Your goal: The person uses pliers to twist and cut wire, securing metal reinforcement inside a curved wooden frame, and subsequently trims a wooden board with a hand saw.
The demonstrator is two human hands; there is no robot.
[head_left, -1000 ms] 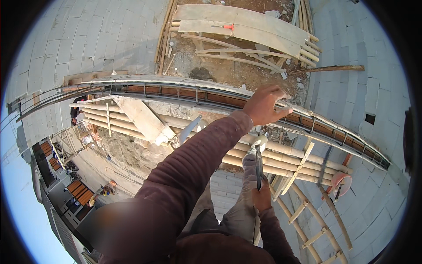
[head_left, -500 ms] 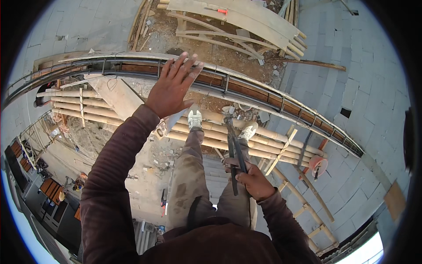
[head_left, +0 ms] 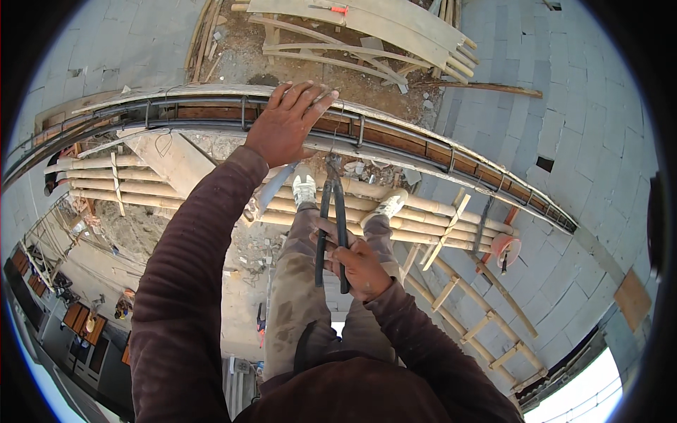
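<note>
My left hand point(head_left: 290, 121) lies spread, palm down, across the long rebar cage point(head_left: 361, 132) set in a narrow wooden form. Its fingertips reach the far form board point(head_left: 403, 125). In my right hand point(head_left: 361, 266) are long black-handled pincers point(head_left: 340, 211), gripped with the fingers around the handles. The handles stand a little apart. The pincers' head points away from me, close to the near side of the cage and just right of my left wrist. A thin wire point(head_left: 337, 127) hangs there; whether the jaws touch it, I cannot tell.
My feet stand on a platform of bamboo poles point(head_left: 423, 224), high above the ground. A bamboo ladder point(head_left: 479, 328) and a pink bucket point(head_left: 505, 247) are at right. Grey block walls point(head_left: 585, 148) rise on both sides. Beyond the form, planks point(head_left: 367, 28) carry a red-handled tool point(head_left: 338, 10).
My right hand has brought the pincers left and upright, their head nearer the cage, with the handles farther apart. My left hand has shifted slightly right along the cage.
</note>
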